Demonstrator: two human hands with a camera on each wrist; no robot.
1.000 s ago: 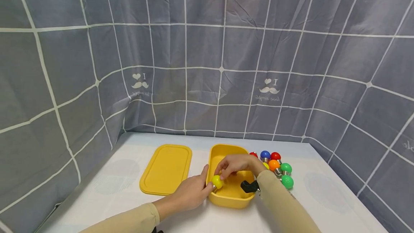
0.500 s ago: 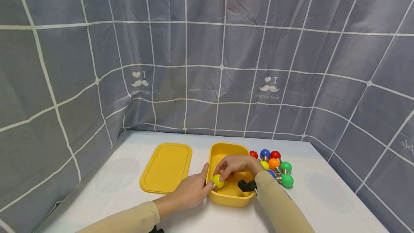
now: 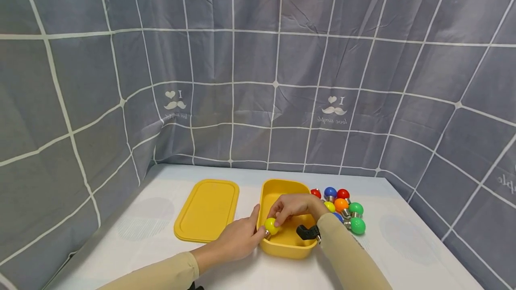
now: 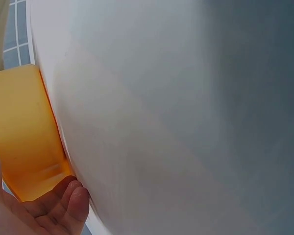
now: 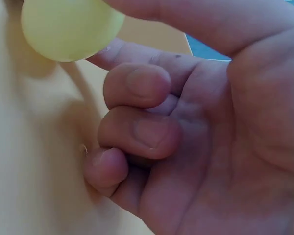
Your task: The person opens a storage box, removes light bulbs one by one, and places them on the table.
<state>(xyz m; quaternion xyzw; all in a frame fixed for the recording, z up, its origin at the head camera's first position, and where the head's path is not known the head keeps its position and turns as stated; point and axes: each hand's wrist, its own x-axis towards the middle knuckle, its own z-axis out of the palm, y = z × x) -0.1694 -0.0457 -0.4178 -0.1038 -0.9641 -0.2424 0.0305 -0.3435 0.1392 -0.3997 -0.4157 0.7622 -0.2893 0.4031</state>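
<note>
A yellow light bulb (image 3: 271, 226) with a metal screw base is tilted inside the near left corner of a yellow plastic box (image 3: 287, 250). My right hand (image 3: 296, 205) reaches over the box from the right and pinches the bulb's round glass between thumb and index finger. In the right wrist view its other fingers (image 5: 142, 132) are curled toward the palm, below the bulb. My left hand (image 3: 238, 238) grips the box at its left wall, the thumb at the rim by the bulb's base. The left wrist view has fingertips (image 4: 78, 203) low against the box's outside.
Flat on the table left of the box lies a yellow lid (image 3: 207, 211). Several loose bulbs are clustered right of the box, among them an orange bulb (image 3: 341, 205) and a green bulb (image 3: 358, 225). A grey checked curtain (image 3: 254, 66) surrounds the table's back and sides.
My right forearm has shifted slightly left, uncovering a yellow and a blue bulb in the cluster. Both hands keep their hold, and the pinched bulb stays in the same corner.
</note>
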